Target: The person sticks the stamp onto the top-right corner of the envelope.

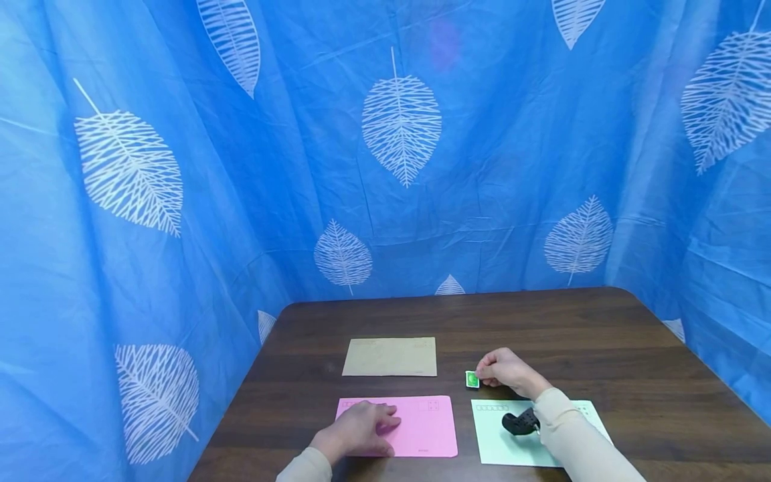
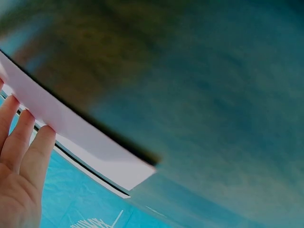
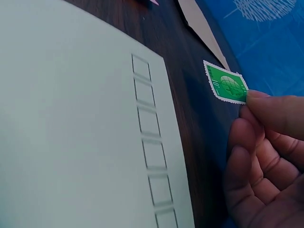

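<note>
Between thumb and index finger, my right hand [image 1: 508, 371] pinches a green postage stamp [image 1: 472, 379] by its edge. In the right wrist view the stamp [image 3: 226, 83] has a white perforated border and a globe design, and the other fingers curl below it. A pale green envelope [image 1: 490, 442] with a row of small boxes lies under the right forearm. My left hand [image 1: 364, 428] rests on the left part of a pink envelope [image 1: 427, 428], fingers spread and relaxed. In the left wrist view its fingertips [image 2: 45, 135] touch the pink envelope [image 2: 114, 156].
A tan envelope [image 1: 389, 357] lies on the dark wooden table [image 1: 542, 321] behind the pink one. The black wrist camera [image 1: 521, 422] sits at the right wrist, over the green envelope. A blue curtain [image 1: 482, 167] with white leaf prints surrounds the table.
</note>
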Motion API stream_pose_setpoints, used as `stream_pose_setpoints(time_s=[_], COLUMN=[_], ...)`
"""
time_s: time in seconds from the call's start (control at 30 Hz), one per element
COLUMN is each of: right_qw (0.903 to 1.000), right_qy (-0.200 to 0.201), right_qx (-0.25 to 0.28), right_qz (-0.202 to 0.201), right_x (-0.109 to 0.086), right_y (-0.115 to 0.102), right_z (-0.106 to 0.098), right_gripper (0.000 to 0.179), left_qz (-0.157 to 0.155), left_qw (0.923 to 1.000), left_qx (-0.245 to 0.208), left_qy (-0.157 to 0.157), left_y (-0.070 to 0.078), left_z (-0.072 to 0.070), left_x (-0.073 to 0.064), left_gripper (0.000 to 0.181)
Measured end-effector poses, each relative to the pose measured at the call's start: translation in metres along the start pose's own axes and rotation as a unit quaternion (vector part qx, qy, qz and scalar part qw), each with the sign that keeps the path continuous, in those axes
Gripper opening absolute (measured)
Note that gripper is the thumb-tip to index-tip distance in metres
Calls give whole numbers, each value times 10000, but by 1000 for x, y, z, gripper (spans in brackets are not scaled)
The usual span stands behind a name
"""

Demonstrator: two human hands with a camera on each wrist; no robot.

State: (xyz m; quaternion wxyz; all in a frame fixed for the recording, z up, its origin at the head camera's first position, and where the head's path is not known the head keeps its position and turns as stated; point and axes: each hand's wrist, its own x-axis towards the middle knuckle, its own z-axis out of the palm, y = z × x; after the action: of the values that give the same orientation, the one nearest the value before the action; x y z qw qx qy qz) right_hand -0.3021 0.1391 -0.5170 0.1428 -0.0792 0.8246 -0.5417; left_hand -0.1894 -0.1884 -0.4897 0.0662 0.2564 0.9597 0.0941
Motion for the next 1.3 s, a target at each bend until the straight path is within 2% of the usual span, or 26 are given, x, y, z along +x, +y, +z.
stream_pose_setpoints(time_s=[0.23,0.6,0.83,1.03,1.3], right_qw=[9999,9990,9994,9993,9992], right_qy=[112,-353,-271,-359,-126], right_qx=[-51,181,20,-43,-297], right_qz=[54,-191,-205,-132,-247], right_x=[3,0,1,-4,-4], right_y=[-9,-21,-28,-30,-40], right_z=[19,45,63,75,84], right_gripper=[6,7,6,7,10], left_qz=[-70,21,-56,145,103], left_qw=[9999,9999,9997,9998,9999], left_qx=[-85,-118,-210,-163,-36], left_qy=[-41,-28,-62,29,-13], left_y=[-1,0,-1,-1,-2], left_z=[3,3,-1,3,1], left_x=[2,1,-1,-5,0], left_gripper=[54,53,52,53,52])
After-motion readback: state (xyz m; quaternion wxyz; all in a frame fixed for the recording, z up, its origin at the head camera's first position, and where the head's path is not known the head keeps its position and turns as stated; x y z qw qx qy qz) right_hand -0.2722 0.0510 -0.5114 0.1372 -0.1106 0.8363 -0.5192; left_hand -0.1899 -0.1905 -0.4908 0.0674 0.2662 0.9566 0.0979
